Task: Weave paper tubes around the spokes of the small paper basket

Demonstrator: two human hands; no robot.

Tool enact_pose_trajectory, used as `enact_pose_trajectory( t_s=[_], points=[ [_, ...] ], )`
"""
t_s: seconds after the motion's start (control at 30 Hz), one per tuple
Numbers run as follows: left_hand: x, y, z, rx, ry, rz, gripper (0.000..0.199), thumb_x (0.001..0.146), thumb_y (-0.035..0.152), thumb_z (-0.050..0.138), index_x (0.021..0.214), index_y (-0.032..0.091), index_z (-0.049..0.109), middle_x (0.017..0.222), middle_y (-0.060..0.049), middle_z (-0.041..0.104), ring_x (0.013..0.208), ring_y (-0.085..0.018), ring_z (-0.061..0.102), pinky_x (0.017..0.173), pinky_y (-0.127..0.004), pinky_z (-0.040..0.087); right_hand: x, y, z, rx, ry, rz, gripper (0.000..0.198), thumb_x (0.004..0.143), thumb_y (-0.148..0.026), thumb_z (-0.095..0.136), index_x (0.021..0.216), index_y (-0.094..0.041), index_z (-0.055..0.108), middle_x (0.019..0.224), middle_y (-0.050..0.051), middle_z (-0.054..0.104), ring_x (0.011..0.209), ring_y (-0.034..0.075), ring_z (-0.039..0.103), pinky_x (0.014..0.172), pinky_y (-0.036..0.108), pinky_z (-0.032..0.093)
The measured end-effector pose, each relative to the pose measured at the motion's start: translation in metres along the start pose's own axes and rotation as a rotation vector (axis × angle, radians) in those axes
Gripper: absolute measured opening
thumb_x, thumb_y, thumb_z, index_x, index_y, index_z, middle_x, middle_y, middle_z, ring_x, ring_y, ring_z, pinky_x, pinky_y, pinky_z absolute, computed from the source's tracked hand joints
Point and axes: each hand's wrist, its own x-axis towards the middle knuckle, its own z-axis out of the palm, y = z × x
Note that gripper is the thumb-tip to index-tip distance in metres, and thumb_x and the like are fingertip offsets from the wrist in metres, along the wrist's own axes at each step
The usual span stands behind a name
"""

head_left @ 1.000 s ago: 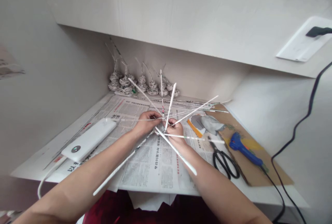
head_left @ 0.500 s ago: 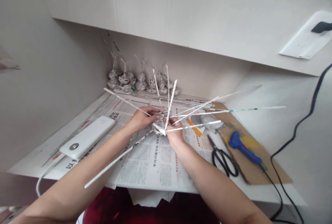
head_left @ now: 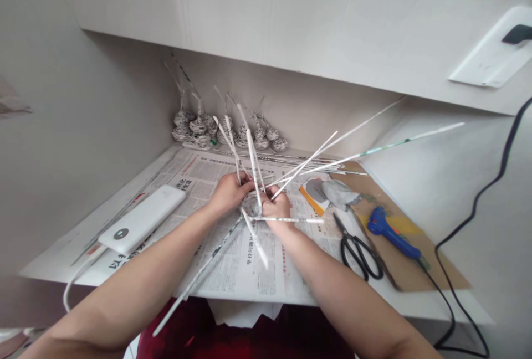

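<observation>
A: Head view, the only one. Where is the work?
B: Middle of the table, over the newspaper (head_left: 220, 278): a small woven paper piece (head_left: 251, 203) between the hands, rolled paper sticks (head_left: 251, 154) splaying from it on all sides.
A: Grip?
B: Right hand (head_left: 277, 209) closed on the piece's right side. Left hand (head_left: 230, 190) has thumb and fingers drawn together at its far left edge, apparently pinching a stick; cannot tell which one.
A: Technique notes?
B: My judgement: steady the body with the right hand and let the left bend one stick at a time, close to its root. Pinch firmly but not hard; rolled paper probably creases and stays creased. Even tension should hold the rows snug.
A: Hazards?
B: Several sticks cross on the far right, so a tangle is possible. The long green-marked stick (head_left: 434, 132) reaches well out to the right and could snag. Scissors (head_left: 361, 256) and glue gun (head_left: 394, 234) lie to the right, apart from the hands.
</observation>
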Motion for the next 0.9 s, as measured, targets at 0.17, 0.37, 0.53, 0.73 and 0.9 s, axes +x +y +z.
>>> enact_pose_trajectory(
  t_s=[0.17,0.37,0.53,0.73,0.9],
  points=[
    [0.002,-0.002,-0.005,-0.067,-0.047,-0.031,0.027,0.077,0.041,0.058,0.078,0.017,0.067,0.067,-0.003,0.067,0.059,-0.015,0.058,0.053,-0.023,0.041,0.000,0.001,0.000,0.004,0.015,0.009,0.020,0.072,-0.038,0.063,0.075,-0.019,0.061,0.063,-0.002,0.062,0.055,0.013,0.055,0.051,0.023,0.042],
    [0.002,0.002,-0.023,-0.259,-0.266,-0.123,0.038,0.060,0.043,0.075,0.085,0.017,0.068,0.060,0.000,0.062,0.046,-0.012,0.052,0.045,-0.022,0.040,0.000,-0.005,-0.005,-0.024,0.020,0.026,0.017,0.072,-0.035,0.062,0.072,-0.019,0.059,0.064,0.000,0.063,0.056,0.015,0.057,0.052,0.025,0.043],
    [0.002,0.006,-0.020,-0.291,-0.220,-0.058,0.028,0.064,0.037,0.071,0.080,0.015,0.069,0.060,-0.001,0.063,0.047,-0.010,0.051,0.046,-0.021,0.039,0.000,-0.011,-0.008,-0.098,0.017,0.022,0.017,0.071,-0.036,0.062,0.075,-0.019,0.061,0.068,0.002,0.066,0.063,0.018,0.061,0.059,0.028,0.046],
    [0.004,0.000,-0.016,-0.306,-0.213,-0.008,0.031,0.058,0.031,0.075,0.083,0.014,0.069,0.070,-0.003,0.068,0.061,-0.014,0.059,0.057,-0.023,0.046,0.001,-0.012,-0.010,-0.185,0.033,-0.012,0.016,0.071,-0.034,0.062,0.076,-0.019,0.064,0.069,0.003,0.069,0.061,0.018,0.062,0.056,0.026,0.045],
    [0.005,-0.002,-0.018,-0.288,-0.197,-0.114,0.020,0.061,0.030,0.071,0.075,0.016,0.068,0.066,-0.003,0.068,0.057,-0.016,0.060,0.054,-0.025,0.049,0.003,-0.005,-0.010,-0.226,0.039,-0.050,0.018,0.071,-0.037,0.063,0.074,-0.019,0.065,0.068,0.003,0.069,0.060,0.017,0.062,0.056,0.025,0.044]
  ],
)
